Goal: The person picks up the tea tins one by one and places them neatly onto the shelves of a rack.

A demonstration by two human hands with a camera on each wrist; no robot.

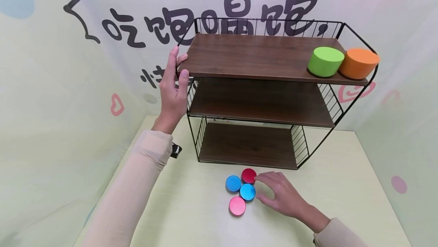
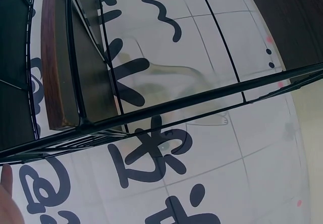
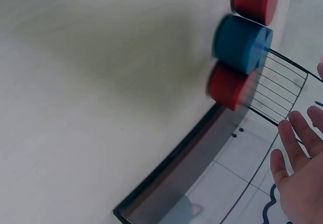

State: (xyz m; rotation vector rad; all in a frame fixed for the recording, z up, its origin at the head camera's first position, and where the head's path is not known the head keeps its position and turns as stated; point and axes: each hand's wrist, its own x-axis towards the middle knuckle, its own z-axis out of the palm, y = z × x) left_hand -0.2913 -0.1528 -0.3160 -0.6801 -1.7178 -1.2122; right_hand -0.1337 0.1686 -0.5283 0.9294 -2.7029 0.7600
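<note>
My left hand [image 1: 172, 96] grips the left end of a black wire rack [image 1: 196, 163] at its top shelf [image 1: 253, 54], thumb in front of the frame. A fingertip [image 2: 7, 176] of it shows in the left wrist view. Low over the table, my right hand [image 1: 285, 195] holds nothing, its thumb and fingers spread beside several small round canisters. These are a red canister [image 1: 249, 176], a darker blue canister [image 1: 233, 183], a light blue canister [image 1: 247, 192] and a pink canister [image 1: 237, 206]. The right fingertips are right at the red and light blue ones.
The rack has three dark wooden shelves with wire sides. A green container [image 1: 326, 62] and an orange container [image 1: 359, 64] stand side by side at the top shelf's right end. The pale table [image 1: 191, 209] runs back to a printed curtain [image 1: 85, 68].
</note>
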